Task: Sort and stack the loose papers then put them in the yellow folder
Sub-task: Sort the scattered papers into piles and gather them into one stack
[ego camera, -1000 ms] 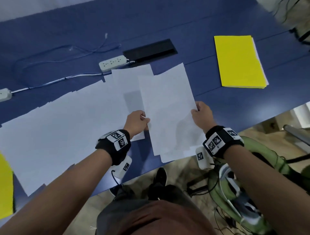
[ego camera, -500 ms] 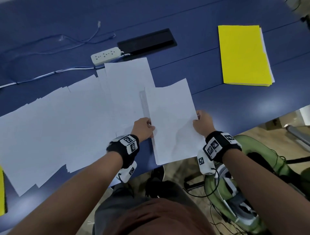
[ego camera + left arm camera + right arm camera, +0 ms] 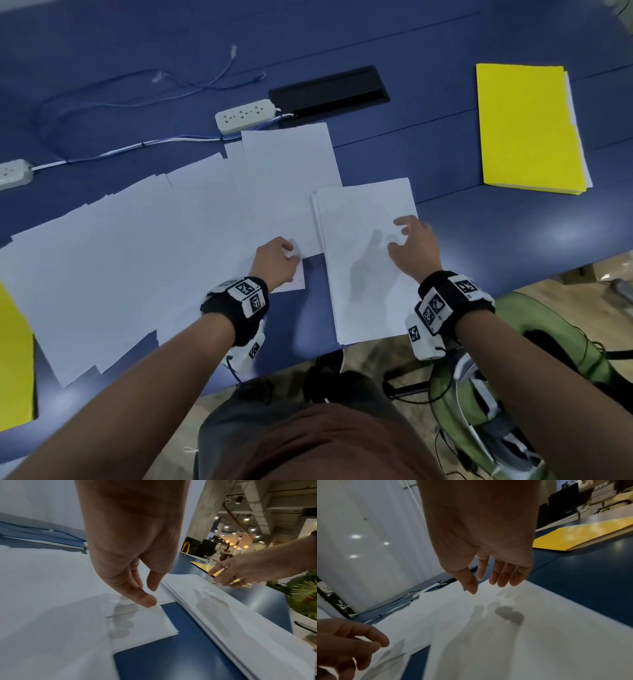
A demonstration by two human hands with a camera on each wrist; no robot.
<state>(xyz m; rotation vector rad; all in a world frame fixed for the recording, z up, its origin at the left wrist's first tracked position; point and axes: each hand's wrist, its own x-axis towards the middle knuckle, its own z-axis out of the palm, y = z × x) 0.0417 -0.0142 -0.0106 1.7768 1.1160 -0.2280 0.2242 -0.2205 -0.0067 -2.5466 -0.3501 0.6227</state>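
Note:
A squared stack of white papers [image 3: 366, 274] [image 3: 231, 615] [image 3: 505, 635] lies flat at the table's near edge. My right hand [image 3: 407, 236] [image 3: 488, 582] hovers just above it, fingers straight and spread, holding nothing. My left hand [image 3: 284, 253] [image 3: 149, 595] is to the stack's left, its thumb tip touching the edge of a loose sheet while the other fingers hang relaxed. Loose white papers [image 3: 137, 257] [image 3: 51, 588] fan out overlapping across the left of the table. The closed yellow folder [image 3: 527, 126] [image 3: 583, 534] lies at the far right.
Behind the papers on the blue table [image 3: 513, 233] are a white power strip [image 3: 245, 114] with blue cables and a black cable hatch [image 3: 329, 90]. A second power strip [image 3: 13, 173] and another yellow sheet [image 3: 13, 359] sit at the left edge. A green chair [image 3: 548, 342] stands below right.
The stack that both hands held has come down flat on the table. Both hands have let go; the right has lifted above it, the left has shifted onto the loose sheets.

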